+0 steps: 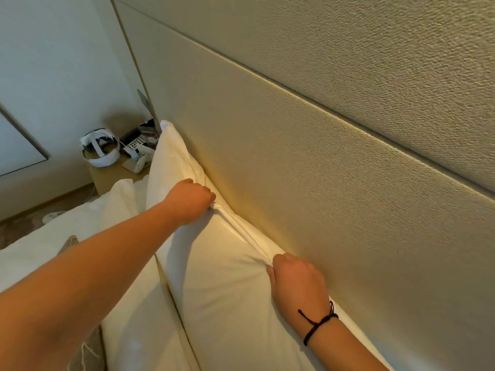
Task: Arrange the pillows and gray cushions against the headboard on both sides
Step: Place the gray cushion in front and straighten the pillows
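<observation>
A white pillow stands upright against the beige padded headboard. My left hand is shut on its top edge at the far corner. My right hand, with a black cord at the wrist, pinches the same top edge nearer to me. A second white pillow leans on the headboard beyond the first. Another white pillow lies in front, under my left forearm. A gray cushion peeks out by my left arm, and its fringed edge shows at the bottom.
White bedding covers the bed on the left. A wooden nightstand past the pillows carries a white headset, a remote and small items. The floor shows at the far left.
</observation>
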Demonstrator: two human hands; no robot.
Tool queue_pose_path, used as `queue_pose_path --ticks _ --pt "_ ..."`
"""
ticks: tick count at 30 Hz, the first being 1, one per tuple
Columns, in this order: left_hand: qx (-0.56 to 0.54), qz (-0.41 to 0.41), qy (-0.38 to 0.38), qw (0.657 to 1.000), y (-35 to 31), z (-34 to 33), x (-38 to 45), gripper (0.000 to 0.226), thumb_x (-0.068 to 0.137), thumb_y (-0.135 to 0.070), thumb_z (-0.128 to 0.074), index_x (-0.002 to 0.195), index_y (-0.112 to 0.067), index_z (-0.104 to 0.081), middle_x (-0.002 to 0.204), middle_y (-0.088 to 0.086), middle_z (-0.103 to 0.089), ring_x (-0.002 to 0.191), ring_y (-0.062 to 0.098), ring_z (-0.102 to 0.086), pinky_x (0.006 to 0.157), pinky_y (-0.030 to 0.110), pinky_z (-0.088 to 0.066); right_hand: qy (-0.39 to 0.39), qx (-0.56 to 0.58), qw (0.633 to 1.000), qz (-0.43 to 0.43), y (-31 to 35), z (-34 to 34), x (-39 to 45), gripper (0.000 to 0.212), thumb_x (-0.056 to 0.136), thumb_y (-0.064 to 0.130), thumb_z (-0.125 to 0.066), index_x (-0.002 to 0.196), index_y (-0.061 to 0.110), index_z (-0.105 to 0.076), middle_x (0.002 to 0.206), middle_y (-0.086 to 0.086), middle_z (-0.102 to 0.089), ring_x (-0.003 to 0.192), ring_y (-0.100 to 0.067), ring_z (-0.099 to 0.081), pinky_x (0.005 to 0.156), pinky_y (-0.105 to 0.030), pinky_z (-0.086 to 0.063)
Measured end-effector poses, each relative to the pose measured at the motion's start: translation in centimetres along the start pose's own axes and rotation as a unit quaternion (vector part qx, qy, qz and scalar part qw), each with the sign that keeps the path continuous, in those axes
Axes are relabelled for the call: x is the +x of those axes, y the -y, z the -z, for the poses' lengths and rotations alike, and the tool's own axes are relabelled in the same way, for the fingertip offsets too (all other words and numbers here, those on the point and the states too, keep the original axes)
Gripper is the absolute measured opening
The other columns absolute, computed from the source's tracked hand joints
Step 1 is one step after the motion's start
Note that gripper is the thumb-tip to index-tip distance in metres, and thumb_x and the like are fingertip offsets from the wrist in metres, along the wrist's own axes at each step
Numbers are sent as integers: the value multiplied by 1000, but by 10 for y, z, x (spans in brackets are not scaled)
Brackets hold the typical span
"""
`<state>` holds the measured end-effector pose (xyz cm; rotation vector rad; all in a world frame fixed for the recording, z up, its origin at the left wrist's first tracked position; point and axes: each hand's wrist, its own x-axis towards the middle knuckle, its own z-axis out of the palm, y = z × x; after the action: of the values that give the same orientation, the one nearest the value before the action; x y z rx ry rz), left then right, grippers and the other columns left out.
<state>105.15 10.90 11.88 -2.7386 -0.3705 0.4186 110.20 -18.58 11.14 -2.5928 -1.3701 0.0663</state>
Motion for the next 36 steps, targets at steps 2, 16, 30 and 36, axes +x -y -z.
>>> queue_pose_path --ticks 2,16,30,36 --pt "-20 -20 -4 1000 -4 -5 1 28 98 -44 -45 106 -21 -59 102 0 -66 94 22 -60 90 34 -40 55 19 998 -16 -6 -9 -5 20 103 33 -36 84 25 -39 93 4 -62 74 -18 -55 61 -30 -35" --pt "-11 -131 -30 991 12 45 20 25 96 -40 -53 113 -31 -69 110 -7 -68 103 20 -57 92 38 -42 -12 137 987 -86 1 7 21 39 99 30 -49 64 18 -35 62 6 -39 52 -13 -35 45 -26 -20" --pt "-56 48 -156 985 -11 -5 35 24 95 -28 -43 105 -22 -64 109 -1 -61 107 23 -48 82 38 -37 11 -112 994 -2 30 -3 53 36 36 -2 -83 61 10 -60 48 -8 -54 34 -23 -50 37 -21 -27" --pt "-121 137 -127 975 28 -20 41 35 100 -39 -39 129 -24 -50 143 4 -48 129 25 -42 96 43 -42 121 148 980 56 48 -15 117 18 97 15 -42 114 16 -48 120 -4 -50 96 -24 -53 81 -35 -48"
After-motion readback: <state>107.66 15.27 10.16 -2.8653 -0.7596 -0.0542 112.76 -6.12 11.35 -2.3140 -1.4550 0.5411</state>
